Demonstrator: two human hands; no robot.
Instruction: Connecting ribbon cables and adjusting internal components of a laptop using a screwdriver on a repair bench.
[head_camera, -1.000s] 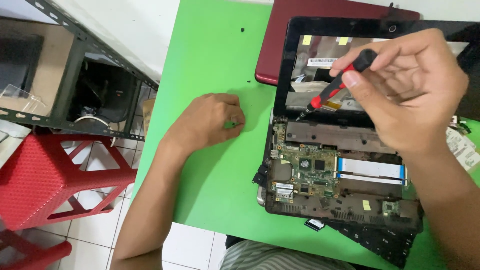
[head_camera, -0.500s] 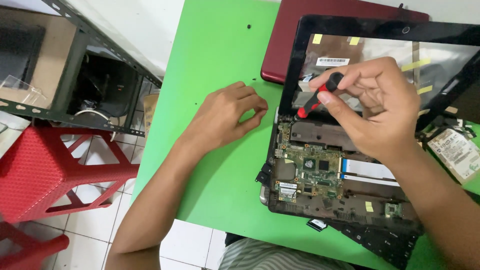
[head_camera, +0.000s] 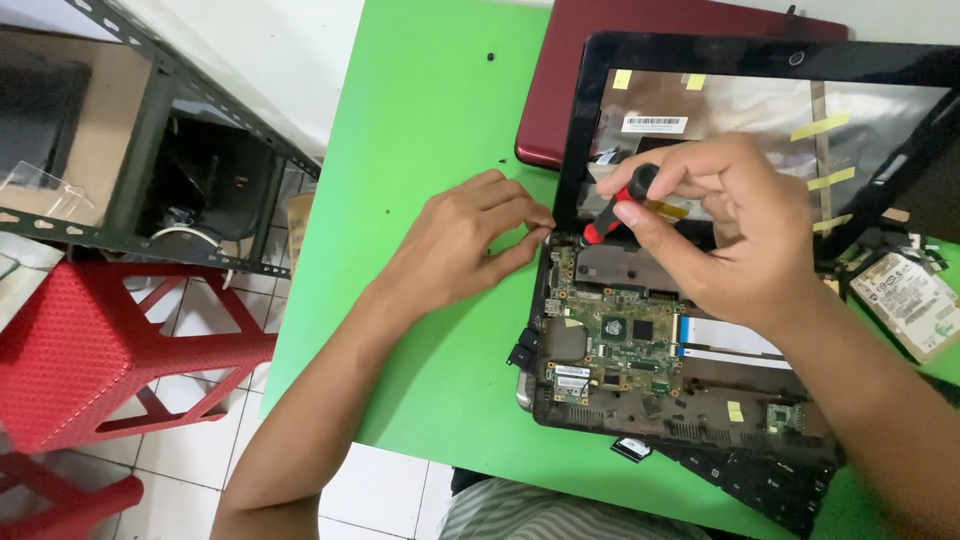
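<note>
The green counter carried nearly everything, its left edge running beside a grey metal rack and a red plastic stool on the tiled floor. Along the counter's far edge lay a dark red laptop lid, partly under the opened laptop, which sat toward the right side with its screen frame tilted back and its keyboard cover off, so the green circuit board lay bare to work on. A loose black keyboard rested at the near edge, and a hard drive lay by the right edge, apparently set aside out of the way.

The right hand was curled around a red-and-black screwdriver, gripping it by the handle with the tip angled down toward the laptop's rear left corner, near the hinge. The left hand lay on the counter just beside that same corner, its fingertips pressed together as if pinching something tiny at the tip; I could not tell what. A few small dark screws sat scattered on the bare green surface, well apart from the hands.
</note>
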